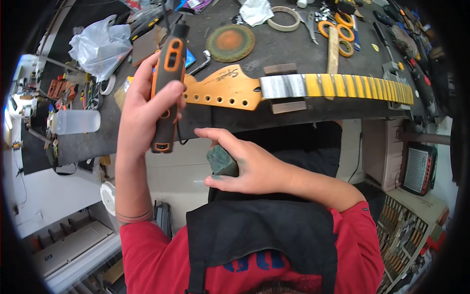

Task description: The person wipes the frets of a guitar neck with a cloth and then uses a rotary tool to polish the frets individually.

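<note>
My left hand (138,117) grips a black-and-orange rotary tool (164,134) upright over the bench edge, thumb across its body, with a cord hanging beside it. My right hand (257,166) is curled round a chunky dark green block (221,159), below the bench edge in view. Behind and right of the tool lies a guitar neck with a pale wooden headstock (223,93). Its fretboard (357,88) is masked with white and yellow tape between the frets, and dark wooden blocks (289,106) sit beneath it. The tool hides part of the headstock.
The dark bench (240,117) holds a round stained disc (230,41), tape rolls (344,34), a crumpled plastic bag (100,49), a clear plastic container (78,121), a wooden stick (332,46) and scattered hand tools. Drawers (406,225) stand low at the right.
</note>
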Available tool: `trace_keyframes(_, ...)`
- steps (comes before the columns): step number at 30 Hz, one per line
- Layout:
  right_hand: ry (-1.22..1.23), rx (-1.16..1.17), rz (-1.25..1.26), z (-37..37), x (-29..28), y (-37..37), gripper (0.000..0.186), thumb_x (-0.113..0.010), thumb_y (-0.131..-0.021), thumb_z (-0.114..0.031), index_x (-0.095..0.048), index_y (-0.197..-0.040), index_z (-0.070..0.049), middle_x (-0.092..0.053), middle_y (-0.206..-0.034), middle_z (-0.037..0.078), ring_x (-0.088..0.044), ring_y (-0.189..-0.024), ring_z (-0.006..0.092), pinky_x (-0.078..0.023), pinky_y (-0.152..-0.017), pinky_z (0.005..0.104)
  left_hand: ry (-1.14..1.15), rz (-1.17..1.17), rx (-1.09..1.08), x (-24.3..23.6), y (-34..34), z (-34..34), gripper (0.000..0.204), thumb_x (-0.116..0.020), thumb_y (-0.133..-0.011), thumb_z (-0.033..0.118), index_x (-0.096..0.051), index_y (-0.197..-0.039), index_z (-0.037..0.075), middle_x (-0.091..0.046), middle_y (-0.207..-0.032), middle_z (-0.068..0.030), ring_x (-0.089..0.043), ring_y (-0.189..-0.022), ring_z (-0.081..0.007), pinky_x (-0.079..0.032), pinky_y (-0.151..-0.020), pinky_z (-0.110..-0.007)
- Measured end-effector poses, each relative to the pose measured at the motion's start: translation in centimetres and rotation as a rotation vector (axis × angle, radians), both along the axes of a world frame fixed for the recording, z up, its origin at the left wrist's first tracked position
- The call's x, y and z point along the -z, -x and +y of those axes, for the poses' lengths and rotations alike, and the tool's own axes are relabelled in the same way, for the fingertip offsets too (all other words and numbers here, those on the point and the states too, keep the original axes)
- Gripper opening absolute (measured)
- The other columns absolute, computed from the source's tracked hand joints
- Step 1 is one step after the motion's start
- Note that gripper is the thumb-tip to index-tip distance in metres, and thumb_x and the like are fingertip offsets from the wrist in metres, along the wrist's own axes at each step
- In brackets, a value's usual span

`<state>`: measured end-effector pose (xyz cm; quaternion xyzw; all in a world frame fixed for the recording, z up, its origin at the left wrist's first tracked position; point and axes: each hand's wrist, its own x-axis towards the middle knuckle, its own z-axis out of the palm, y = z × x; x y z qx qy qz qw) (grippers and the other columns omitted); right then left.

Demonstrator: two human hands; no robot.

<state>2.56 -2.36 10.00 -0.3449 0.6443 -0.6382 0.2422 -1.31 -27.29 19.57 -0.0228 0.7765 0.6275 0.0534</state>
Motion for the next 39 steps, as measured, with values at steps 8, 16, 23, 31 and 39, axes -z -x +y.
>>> trace_keyframes(8,-0.113,0.477,0.544,3.7,0.6,-0.7,0.128,-0.101,-0.079,-0.023,-0.026,-0.179,0.007,-0.072,-0.103,0.014,-0.074,-0.089,0.0324,-0.061,-0.085,0.0413,0.856,0.42,0.418,-1.2,0.9,4.9,0.078,-0.086,-0.086,0.01,-0.063,-0.161,0.01,-0.074,-0.125,-0.0161,-0.073,-0.111,-0.0327,-0.057,-0.101,-0.041)
trace_keyframes(16,-0.237,0.517,0.587,5.5,2.2,-1.5,0.13,-0.1,-0.082,-0.026,-0.022,-0.178,0.013,-0.074,-0.104,0.015,-0.076,-0.089,0.0302,-0.061,-0.085,0.04,1.075,0.538,0.561,-0.9,1.4,6.4,0.082,-0.096,-0.084,0.023,-0.069,-0.162,0.024,-0.064,-0.097,-0.0099,-0.067,-0.086,-0.0327,-0.056,-0.078,-0.045)
trace_keyframes(23,-0.284,0.482,0.544,5.9,2.9,-1.5,0.129,-0.098,-0.086,-0.03,-0.02,-0.18,0.01,-0.075,-0.115,0.02,-0.078,-0.1,0.0341,-0.061,-0.087,0.0413,1.088,0.538,0.594,-0.8,1.6,6.9,0.08,-0.096,-0.084,0.024,-0.07,-0.161,0.025,-0.063,-0.095,-0.0099,-0.067,-0.084,-0.0326,-0.055,-0.076,-0.046)
trace_keyframes(31,-0.232,0.419,0.282,5.7,1.4,0.4,0.126,-0.093,-0.091,-0.028,-0.014,-0.182,0.006,-0.075,-0.107,0.02,-0.079,-0.094,0.0381,-0.062,-0.09,0.0428,1.12,0.47,0.526,-0.8,3.0,7.0,0.074,-0.091,-0.091,0.021,-0.068,-0.162,0.024,-0.063,-0.094,-0.0108,-0.066,-0.085,-0.0336,-0.055,-0.078,-0.046)
trace_keyframes(39,-0.221,0.392,0.147,5.6,0.4,1.2,0.123,-0.09,-0.095,-0.027,-0.011,-0.184,0.002,-0.075,-0.108,0.019,-0.08,-0.095,0.0359,-0.062,-0.092,0.0403,1.166,0.475,0.502,-0.8,3.3,7.1,0.074,-0.09,-0.092,0.021,-0.067,-0.163,0.025,-0.063,-0.096,-0.0113,-0.067,-0.087,-0.0342,-0.055,-0.08,-0.047)
